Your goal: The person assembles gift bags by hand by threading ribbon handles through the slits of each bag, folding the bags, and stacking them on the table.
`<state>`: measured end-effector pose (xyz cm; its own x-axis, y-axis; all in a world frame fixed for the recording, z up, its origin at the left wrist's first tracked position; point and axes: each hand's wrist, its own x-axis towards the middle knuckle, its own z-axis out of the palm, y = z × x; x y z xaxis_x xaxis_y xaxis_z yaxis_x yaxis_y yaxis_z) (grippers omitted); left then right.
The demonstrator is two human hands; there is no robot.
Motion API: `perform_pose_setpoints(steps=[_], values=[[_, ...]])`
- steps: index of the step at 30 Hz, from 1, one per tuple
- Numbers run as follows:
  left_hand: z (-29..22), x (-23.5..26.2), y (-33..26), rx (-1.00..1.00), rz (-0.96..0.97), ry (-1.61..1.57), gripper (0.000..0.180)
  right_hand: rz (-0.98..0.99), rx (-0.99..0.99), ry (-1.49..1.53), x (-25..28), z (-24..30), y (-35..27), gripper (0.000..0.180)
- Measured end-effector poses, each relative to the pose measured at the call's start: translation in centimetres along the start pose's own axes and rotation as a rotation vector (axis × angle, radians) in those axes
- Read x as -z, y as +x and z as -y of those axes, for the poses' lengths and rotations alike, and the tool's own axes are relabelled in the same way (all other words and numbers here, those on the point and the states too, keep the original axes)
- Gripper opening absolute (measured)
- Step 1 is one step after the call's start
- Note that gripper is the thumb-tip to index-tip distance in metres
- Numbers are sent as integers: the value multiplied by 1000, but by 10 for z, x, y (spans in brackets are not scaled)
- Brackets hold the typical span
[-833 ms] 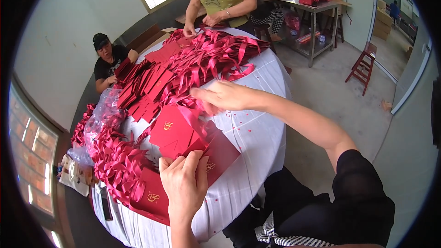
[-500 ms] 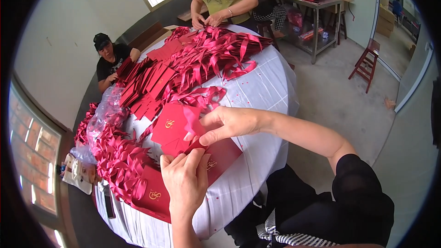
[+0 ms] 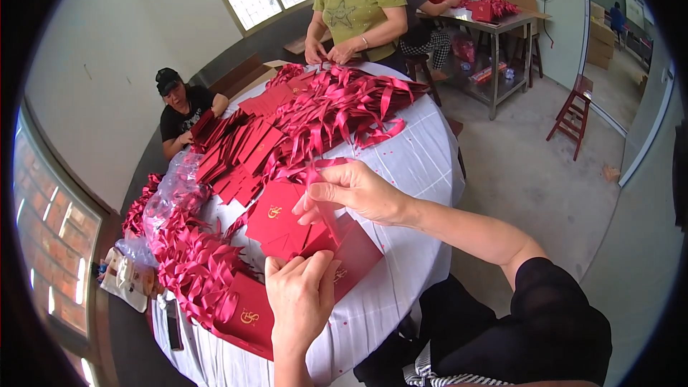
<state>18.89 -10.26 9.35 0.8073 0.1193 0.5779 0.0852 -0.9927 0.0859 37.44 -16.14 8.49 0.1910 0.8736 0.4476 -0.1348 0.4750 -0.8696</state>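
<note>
My right hand (image 3: 358, 192) pinches a pink-red satin ribbon (image 3: 331, 223), which stretches down toward my left hand. My left hand (image 3: 301, 302) is closed at the near edge of a small red paper gift bag (image 3: 276, 216) with a gold emblem and pointed flap-like folds; its fingertips hide part of the grip. Beneath both hands, a larger red card piece (image 3: 358, 247) with a gold emblem lies on the table. To the left of my left hand, another red bag (image 3: 247, 312) with the same emblem lies beside a heap of looped ribbons (image 3: 193, 261).
Red bags and ribbons (image 3: 337, 104) pile across the far half of the round table with a white cloth (image 3: 423, 150). Clear plastic wrap (image 3: 168, 193) and a phone (image 3: 173, 326) lie at the left. Co-workers sit and stand beyond; a wooden stool (image 3: 573, 115) stands right.
My right hand has lifted away from my left hand, drawing the ribbon up and taut between them. My left hand keeps its hold. The whole view has shifted slightly.
</note>
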Motion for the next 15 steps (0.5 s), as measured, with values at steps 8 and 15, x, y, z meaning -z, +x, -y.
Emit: perform_pose_setpoints(steps=[8,15], values=[[-4,6,-2,-17,31,17,8,-120,183,-179,-5,-1,-4,30],[-6,8,-3,-15,62,18,7,-175,227,-234,-8,-4,-7,29]])
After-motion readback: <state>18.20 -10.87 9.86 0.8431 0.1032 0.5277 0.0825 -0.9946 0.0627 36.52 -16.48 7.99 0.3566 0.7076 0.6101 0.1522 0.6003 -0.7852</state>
